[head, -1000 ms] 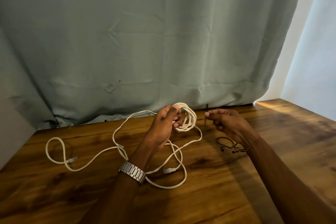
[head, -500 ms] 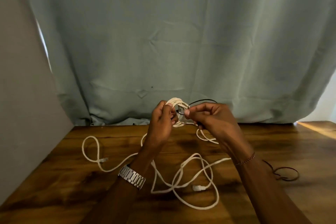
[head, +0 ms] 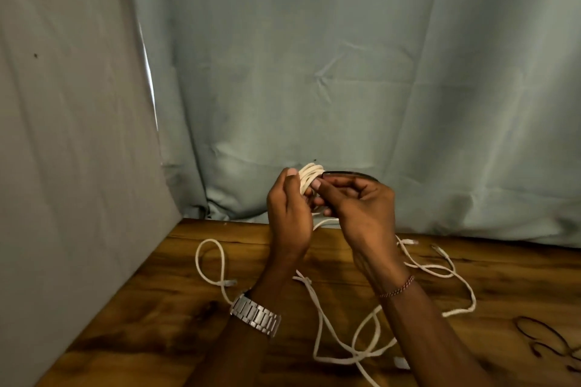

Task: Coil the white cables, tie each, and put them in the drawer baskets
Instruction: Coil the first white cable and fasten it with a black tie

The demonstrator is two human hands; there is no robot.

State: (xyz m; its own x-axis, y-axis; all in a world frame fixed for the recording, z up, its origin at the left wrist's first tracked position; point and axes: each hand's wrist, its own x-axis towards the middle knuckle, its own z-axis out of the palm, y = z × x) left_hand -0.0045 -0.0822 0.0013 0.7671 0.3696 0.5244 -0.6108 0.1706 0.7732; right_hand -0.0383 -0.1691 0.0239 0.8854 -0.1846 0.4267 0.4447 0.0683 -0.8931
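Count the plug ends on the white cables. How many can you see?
4: one clear plug left of the watch, two right of the hands, one near the bottom edge. More may be hidden.

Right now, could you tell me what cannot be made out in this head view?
- Lower part of the white coil: hidden behind the left hand and right hand.
- How the black tie passes round it: covered by fingers.
- Spare black ties: cut by the right edge.
- Drawer baskets: out of frame.

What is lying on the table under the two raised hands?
Loose white cable sprawls in loops on the wooden table beneath the left hand and right hand. The forearms cover parts of it, so its full run cannot be traced.
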